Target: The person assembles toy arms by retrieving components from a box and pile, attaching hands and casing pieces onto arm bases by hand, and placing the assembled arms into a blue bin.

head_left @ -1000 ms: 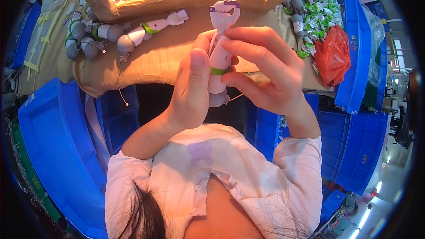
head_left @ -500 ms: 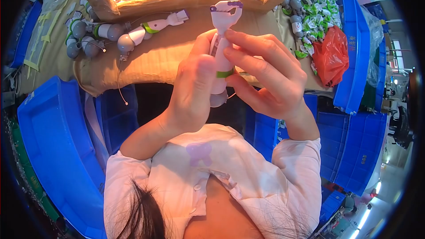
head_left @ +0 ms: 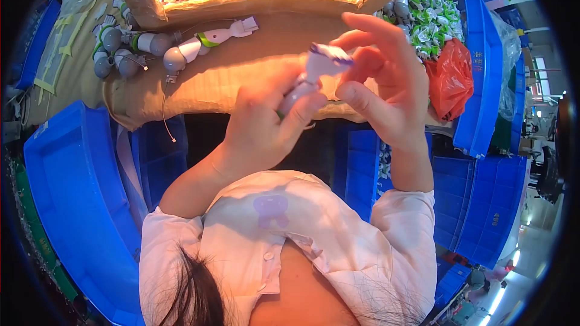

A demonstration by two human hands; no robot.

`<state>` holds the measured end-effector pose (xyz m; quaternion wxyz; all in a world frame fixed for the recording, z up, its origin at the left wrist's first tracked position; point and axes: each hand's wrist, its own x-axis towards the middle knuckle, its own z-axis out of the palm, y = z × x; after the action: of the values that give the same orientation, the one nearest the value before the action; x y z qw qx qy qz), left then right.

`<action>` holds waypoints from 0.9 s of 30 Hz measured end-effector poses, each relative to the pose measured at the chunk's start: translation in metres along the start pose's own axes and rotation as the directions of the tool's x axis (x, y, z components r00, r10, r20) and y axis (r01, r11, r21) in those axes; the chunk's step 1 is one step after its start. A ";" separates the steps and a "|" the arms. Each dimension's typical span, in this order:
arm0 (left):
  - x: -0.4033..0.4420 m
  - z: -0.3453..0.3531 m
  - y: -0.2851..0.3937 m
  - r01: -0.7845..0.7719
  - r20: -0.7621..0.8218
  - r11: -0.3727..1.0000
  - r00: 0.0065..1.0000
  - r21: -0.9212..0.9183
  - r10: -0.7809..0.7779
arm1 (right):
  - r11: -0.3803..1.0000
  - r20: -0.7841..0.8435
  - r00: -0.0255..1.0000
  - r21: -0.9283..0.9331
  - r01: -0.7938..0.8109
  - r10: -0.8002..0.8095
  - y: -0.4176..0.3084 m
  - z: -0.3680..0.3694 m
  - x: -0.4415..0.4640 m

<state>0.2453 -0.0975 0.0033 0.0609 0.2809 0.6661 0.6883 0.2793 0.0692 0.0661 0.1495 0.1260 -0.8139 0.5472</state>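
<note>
My left hand (head_left: 266,111) is wrapped round a white toy arm (head_left: 307,84) with a purple-edged claw end that points up and to the right. Its lower body is mostly hidden by my fingers. Beside the claw, my right hand (head_left: 386,84) is raised with its fingers curled and apart, and nothing shows between them; whether a fingertip touches the claw cannot be made out. On the cardboard-covered table (head_left: 223,84) lies a similar white arm (head_left: 192,48) with a green band and a grey ball end, a thin wire hanging from it.
More grey-and-white arms (head_left: 127,63) lie at the left. A cardboard box (head_left: 260,7) of small parts stands at the back. Green and white parts (head_left: 432,18) and a red plastic bag (head_left: 452,81) are at the right. Blue bins (head_left: 81,205) flank my body.
The toy arm, upright before, is now lower and tilted, its claw turned towards the right. My right hand has come off its body and opened; my left hand still holds it.
</note>
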 end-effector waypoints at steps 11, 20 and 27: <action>0.000 -0.017 0.009 -0.187 0.565 0.926 0.746 -0.329 0.352 | 0.836 0.333 0.883 0.536 0.113 -0.332 -0.002 -0.003 -0.005; 0.019 -0.021 -0.001 -0.316 0.482 0.818 0.875 0.481 0.055 | 0.983 0.388 0.903 -0.072 -0.170 0.184 0.018 -0.024 0.000; 0.018 -0.027 0.000 0.621 0.902 0.757 0.420 -0.201 -0.104 | 0.585 0.591 0.581 -0.214 0.782 -0.560 -0.002 -0.021 -0.006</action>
<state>0.2177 -0.1137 0.0100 0.6046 0.3938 0.3847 0.5756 0.2880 0.0883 0.0732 0.1781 0.5218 -0.8121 0.1909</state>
